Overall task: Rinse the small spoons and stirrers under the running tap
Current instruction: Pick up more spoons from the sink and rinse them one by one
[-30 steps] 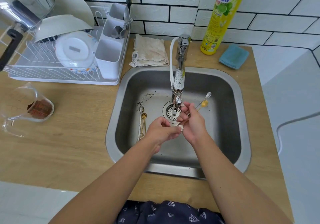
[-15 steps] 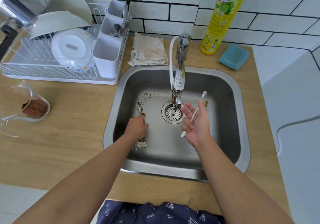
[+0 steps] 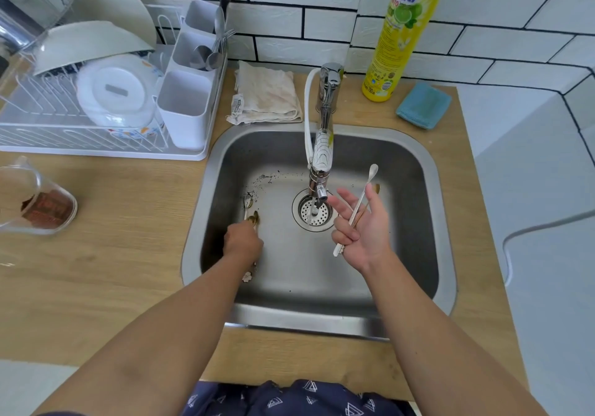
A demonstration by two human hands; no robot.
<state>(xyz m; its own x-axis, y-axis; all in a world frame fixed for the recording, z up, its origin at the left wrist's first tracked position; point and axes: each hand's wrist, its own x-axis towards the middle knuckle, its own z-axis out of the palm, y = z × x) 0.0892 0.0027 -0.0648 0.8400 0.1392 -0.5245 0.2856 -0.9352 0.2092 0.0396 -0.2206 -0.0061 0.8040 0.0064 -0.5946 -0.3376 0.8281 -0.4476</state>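
Note:
Water runs from the tap (image 3: 323, 158) onto the drain (image 3: 313, 211) of the steel sink (image 3: 415, 164). My right hand (image 3: 362, 232) is palm up to the right of the stream, fingers loosely curled around a long white spoon (image 3: 362, 201) and a thin gold stirrer (image 3: 376, 187) beside it. My left hand (image 3: 242, 242) is down on the sink floor at the left, over a small bunch of spoons and stirrers (image 3: 249, 204). Their bowls stick out beyond the fingers and a flower-shaped handle end shows below the wrist. The grip itself is hidden.
A white dish rack (image 3: 96, 145) with bowls, a lid and a cutlery caddy stands at the left. A folded cloth (image 3: 267, 97), a yellow dish-soap bottle (image 3: 399, 35) and a blue sponge (image 3: 423, 105) lie behind the sink. A glass jug (image 3: 32, 203) lies on the wooden counter.
My left hand left my right hand under the tap and went down-left to the utensils on the sink floor. My right hand moved right, out of the stream, holding its spoons.

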